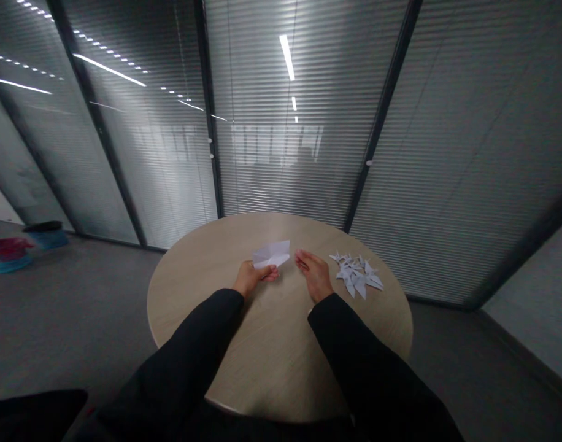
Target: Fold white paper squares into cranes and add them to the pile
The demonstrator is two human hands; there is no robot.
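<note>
One sheet (272,252) in left fingers (272,276)

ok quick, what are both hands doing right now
Left hand: closed on the white paper.
Right hand: partly curled, apart from the paper; whether it grips anything cannot be told.

No readable text or numbers.
</note>
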